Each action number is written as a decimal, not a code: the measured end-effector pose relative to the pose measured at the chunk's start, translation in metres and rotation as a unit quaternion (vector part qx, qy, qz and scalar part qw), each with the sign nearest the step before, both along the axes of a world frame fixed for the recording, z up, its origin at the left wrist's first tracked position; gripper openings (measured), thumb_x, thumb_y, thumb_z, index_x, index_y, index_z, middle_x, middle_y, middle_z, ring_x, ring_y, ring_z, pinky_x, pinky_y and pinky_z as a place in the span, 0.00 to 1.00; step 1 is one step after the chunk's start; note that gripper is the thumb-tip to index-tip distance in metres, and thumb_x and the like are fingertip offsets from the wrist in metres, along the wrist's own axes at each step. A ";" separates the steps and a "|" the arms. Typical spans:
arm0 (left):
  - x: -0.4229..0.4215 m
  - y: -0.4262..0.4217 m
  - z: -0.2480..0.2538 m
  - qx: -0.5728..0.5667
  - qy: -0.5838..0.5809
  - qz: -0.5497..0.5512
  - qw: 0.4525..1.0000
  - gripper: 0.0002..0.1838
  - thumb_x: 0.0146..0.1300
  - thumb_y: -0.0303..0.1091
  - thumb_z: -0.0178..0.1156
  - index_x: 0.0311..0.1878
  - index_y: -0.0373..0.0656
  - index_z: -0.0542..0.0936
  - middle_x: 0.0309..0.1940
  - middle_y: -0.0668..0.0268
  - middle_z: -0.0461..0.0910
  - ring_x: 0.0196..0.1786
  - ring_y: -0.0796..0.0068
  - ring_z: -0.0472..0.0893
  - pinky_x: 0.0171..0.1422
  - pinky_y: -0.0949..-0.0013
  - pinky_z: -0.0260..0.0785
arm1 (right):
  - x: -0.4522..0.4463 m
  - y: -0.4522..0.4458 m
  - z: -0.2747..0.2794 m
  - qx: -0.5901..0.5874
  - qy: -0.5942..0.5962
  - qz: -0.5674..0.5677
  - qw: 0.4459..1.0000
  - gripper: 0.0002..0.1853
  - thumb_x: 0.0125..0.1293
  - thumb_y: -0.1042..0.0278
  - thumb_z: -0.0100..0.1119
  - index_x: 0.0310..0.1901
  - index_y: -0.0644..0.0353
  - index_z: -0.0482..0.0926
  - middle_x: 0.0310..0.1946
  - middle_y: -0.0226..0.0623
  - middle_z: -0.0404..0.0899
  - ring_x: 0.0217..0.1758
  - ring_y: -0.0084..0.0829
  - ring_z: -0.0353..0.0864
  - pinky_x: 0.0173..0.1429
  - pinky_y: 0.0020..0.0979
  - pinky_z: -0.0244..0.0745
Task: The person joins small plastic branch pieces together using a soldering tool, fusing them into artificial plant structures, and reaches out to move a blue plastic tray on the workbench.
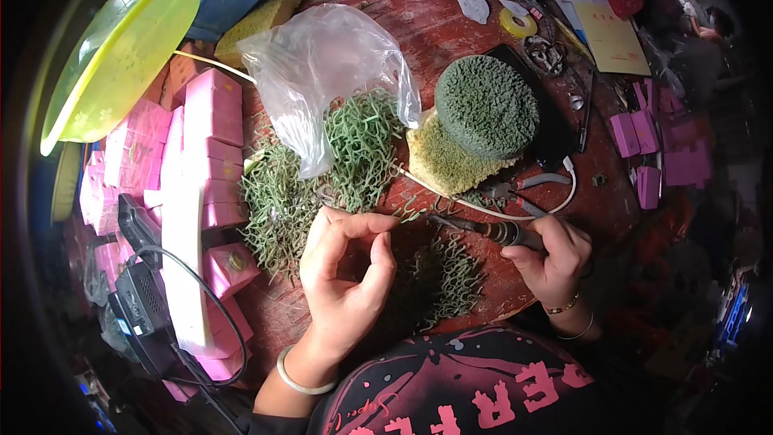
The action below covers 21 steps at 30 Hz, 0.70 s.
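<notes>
My left hand [350, 262] is raised over the table, thumb and forefinger pinched on a small green curly piece [409, 213]. In my right hand [551, 258] is a soldering iron [503, 232], dark-handled, its narrow tip pointing left, close to the green piece; I cannot tell whether they touch. Beyond my left hand lie a grey-green heap of curly pieces [278, 201] and a brighter green heap [362, 141], partly under a clear plastic bag [322, 56]. A smaller heap [455, 274] sits below the iron. A round, rough green block [487, 105] rests on a yellowish sponge [451, 161].
Pliers [539, 183] and a white cable [483, 213] lie beyond my right hand. Pink blocks [213, 113] are stacked left, beside a long white lamp [183, 258] and a yellow-green basin [121, 48]. Yellow tape [518, 22] is at the back. Another person [713, 28] is far right.
</notes>
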<state>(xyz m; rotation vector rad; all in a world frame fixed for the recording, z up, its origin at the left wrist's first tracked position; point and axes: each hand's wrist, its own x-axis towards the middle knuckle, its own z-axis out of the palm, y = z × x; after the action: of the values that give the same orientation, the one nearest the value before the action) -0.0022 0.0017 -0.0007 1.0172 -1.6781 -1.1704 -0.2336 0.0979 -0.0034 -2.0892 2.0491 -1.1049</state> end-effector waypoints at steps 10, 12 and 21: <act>-0.001 0.000 0.000 0.007 0.010 0.004 1.000 0.10 0.57 0.14 0.61 0.42 0.33 0.81 0.35 0.66 0.71 0.33 0.82 0.72 0.37 0.80 0.67 | -0.003 0.007 -0.003 -0.026 -0.025 -0.059 0.998 0.26 0.60 0.45 0.69 0.28 0.63 0.73 0.18 0.37 0.67 0.18 0.36 0.68 0.23 0.33 0.61; 0.000 0.000 -0.001 0.004 0.008 0.004 1.000 0.10 0.57 0.15 0.61 0.42 0.33 0.81 0.35 0.66 0.71 0.33 0.82 0.73 0.37 0.80 0.67 | -0.005 0.006 0.000 0.002 0.003 -0.085 0.996 0.25 0.60 0.47 0.70 0.28 0.63 0.73 0.18 0.37 0.67 0.17 0.35 0.67 0.23 0.33 0.60; 0.000 -0.001 -0.001 -0.011 -0.007 0.004 1.000 0.10 0.56 0.14 0.61 0.42 0.34 0.81 0.34 0.66 0.71 0.32 0.81 0.73 0.36 0.80 0.67 | 0.001 0.002 0.001 0.004 -0.016 -0.023 1.000 0.28 0.61 0.42 0.66 0.28 0.64 0.73 0.17 0.36 0.68 0.18 0.36 0.70 0.23 0.33 0.63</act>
<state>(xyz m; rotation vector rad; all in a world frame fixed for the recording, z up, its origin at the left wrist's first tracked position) -0.0022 0.0006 -0.0021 1.0209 -1.6917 -1.1399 -0.2328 0.1001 -0.0024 -2.0169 2.0942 -1.1260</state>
